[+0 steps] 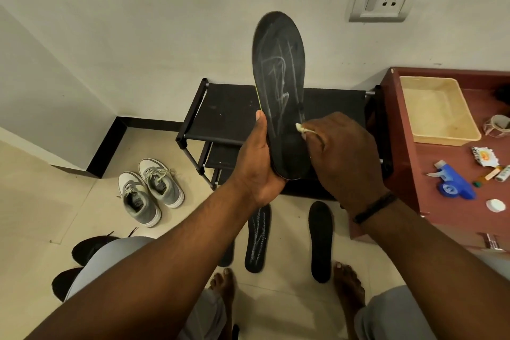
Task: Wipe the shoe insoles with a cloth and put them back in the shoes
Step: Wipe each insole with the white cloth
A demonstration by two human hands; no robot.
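My left hand grips the heel end of a black insole and holds it upright, toe end up; pale streaks cross its surface. My right hand pinches a small whitish cloth against the insole's right edge, just above the heel. Two more black insoles lie on the floor below: one with white streaks, one plain. A third dark piece shows partly under my left arm. A grey pair of sneakers stands at the left. Black shoes sit by my left knee.
A black shoe rack stands against the wall behind the insole. A red-brown table on the right carries a beige tray, a blue tape dispenser and small items. My bare feet rest on the tiled floor.
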